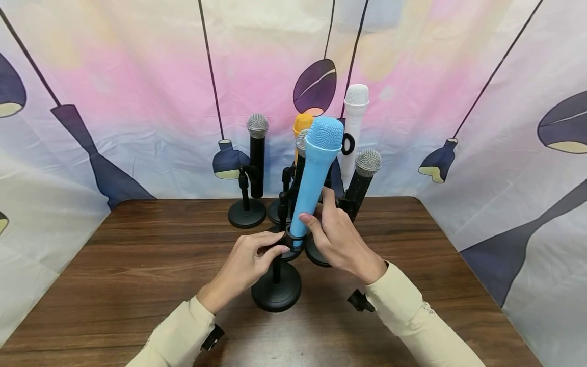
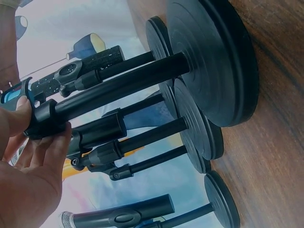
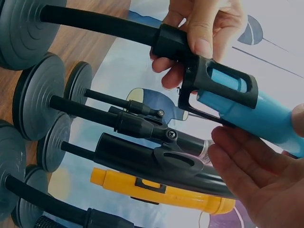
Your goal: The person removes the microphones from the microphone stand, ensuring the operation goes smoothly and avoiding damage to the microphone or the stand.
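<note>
A light blue microphone [image 1: 315,176] leans upright in front of the others, its lower end inside the black clip [image 3: 252,92] of a desk stand [image 1: 276,293]. My right hand [image 1: 341,234] holds the microphone's lower handle between thumb and fingers. With thumb and fingertips, my left hand [image 1: 247,257] pinches the stand's neck just below the clip. In the left wrist view the stand's round base [image 2: 213,66] stands flat on the table. The right wrist view shows the blue handle's end [image 3: 223,80] through the openings of the clip.
Behind stand several microphones on black stands: a black one [image 1: 257,163] at left, a yellow one [image 3: 156,190] partly hidden, a white one [image 1: 355,122], and a speckled black one [image 1: 359,186] at right. The wooden table [image 1: 137,265] meets a patterned cloth [image 1: 160,76] at its back edge.
</note>
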The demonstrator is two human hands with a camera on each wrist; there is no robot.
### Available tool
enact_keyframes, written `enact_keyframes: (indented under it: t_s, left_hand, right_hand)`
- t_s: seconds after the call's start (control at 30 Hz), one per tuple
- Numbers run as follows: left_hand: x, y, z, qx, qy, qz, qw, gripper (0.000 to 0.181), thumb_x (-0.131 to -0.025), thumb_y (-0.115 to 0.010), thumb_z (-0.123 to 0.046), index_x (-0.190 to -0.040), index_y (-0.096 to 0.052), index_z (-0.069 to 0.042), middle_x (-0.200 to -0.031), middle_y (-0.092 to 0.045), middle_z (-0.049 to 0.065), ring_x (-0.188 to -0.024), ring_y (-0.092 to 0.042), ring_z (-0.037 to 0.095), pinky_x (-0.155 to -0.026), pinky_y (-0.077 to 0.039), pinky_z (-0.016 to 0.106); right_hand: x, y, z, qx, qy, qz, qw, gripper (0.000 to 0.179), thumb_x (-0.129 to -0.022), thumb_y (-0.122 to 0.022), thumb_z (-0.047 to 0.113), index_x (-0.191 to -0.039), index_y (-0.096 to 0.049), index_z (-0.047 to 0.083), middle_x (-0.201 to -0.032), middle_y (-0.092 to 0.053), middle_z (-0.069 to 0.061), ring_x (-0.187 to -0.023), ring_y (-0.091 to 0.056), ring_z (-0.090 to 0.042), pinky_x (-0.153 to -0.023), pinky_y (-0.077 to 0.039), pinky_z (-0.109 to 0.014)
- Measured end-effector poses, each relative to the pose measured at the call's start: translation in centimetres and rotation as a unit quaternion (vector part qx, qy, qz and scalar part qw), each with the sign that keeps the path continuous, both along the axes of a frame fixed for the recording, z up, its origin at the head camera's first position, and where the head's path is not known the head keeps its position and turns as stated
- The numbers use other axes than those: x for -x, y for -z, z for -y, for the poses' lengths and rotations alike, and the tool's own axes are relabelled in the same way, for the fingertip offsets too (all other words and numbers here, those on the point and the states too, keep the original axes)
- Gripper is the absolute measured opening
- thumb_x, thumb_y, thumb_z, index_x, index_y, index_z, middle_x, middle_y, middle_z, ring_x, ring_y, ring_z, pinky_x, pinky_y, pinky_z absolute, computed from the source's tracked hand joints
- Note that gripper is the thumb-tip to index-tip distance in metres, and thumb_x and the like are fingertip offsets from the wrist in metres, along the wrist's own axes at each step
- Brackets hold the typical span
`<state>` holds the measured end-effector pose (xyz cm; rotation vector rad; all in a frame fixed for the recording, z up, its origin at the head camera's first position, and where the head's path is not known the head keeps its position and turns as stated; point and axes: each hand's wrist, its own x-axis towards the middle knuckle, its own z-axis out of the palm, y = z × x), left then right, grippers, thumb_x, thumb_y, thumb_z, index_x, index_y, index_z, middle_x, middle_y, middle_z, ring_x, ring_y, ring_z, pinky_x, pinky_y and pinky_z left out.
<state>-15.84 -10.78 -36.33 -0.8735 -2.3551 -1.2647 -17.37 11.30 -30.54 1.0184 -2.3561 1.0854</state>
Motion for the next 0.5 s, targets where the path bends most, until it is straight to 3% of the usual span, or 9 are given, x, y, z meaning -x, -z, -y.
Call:
enact_keyframes:
  t_s: [0.13,0.37,0.5]
  left_hand:
    - [-0.1,0.1,-0.1,0.007,-0.007,0.0,0.9999,0.036,-0.095,-0.072,-0.014,-0.129,-0.068,-0.003,-0.113,-0.074,0.003,-0.069,-0.057,0.005,-0.06,-0.047,0.024]
    - [-0.3,0.0,-0.1,0.047,-0.025,-0.02,0.9984,0.038,-0.096,-0.071,-0.012,-0.133,-0.066,-0.003,-0.119,-0.073,0.009,-0.082,-0.07,0.01,-0.066,-0.054,0.025]
    - [-0.4,-0.1,0.1,0.072,-0.028,-0.016,0.9969,0.04,-0.096,-0.071,-0.009,-0.135,-0.065,-0.002,-0.121,-0.072,0.011,-0.079,-0.068,0.008,-0.066,-0.053,0.026]
  right_hand:
    - [0.1,0.1,0.0,0.015,-0.007,0.004,0.9999,0.047,-0.108,-0.049,0.015,-0.143,-0.026,-0.005,-0.102,-0.071,-0.015,-0.08,-0.068,-0.015,-0.066,-0.051,-0.033]
    - [0.2,-0.5,-0.2,0.055,-0.014,-0.022,0.9981,0.048,-0.108,-0.047,0.022,-0.144,-0.026,-0.004,-0.077,-0.056,-0.008,-0.059,-0.048,-0.012,-0.056,-0.041,-0.032]
    - [0.2,-1.2,-0.5,0.072,-0.02,-0.024,0.9969,0.049,-0.108,-0.047,0.023,-0.144,-0.026,-0.004,-0.079,-0.057,-0.008,-0.062,-0.05,-0.013,-0.058,-0.043,-0.033]
